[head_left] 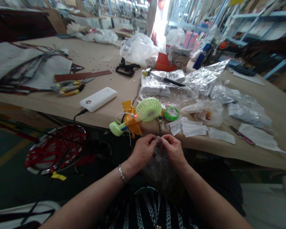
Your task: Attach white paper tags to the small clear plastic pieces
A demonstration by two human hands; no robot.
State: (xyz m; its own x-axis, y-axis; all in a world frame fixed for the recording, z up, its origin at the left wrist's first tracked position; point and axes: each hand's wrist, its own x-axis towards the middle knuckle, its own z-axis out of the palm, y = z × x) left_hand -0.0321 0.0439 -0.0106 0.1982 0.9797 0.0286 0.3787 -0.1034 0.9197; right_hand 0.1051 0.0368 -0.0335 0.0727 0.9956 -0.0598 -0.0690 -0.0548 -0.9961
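My left hand (pixel 145 147) and my right hand (pixel 173 149) meet just off the table's front edge, fingertips pinched together. Between them is a small, pale, see-through piece (pixel 158 138); its kind is too small to make out. Under the hands, low over my lap, hangs a clear plastic bag (pixel 160 165), partly in shadow. Right beyond my fingertips, a thin metal-tipped tool (pixel 160 122) points toward me at the table edge. To its left stands a light green fan (pixel 148 109), fixed with orange tape (pixel 133 124). A green tape roll (pixel 171 113) lies to its right.
Printed paper slips (pixel 194 128) and tweezers-like tool (pixel 241 135) lie at the right edge. A white power bank (pixel 98 99) with a cable, pliers (pixel 70 87) and a brown strip (pixel 82 75) are on the left. Behind, a hammer (pixel 163 77) rests on plastic-wrapped packs (pixel 154 87).
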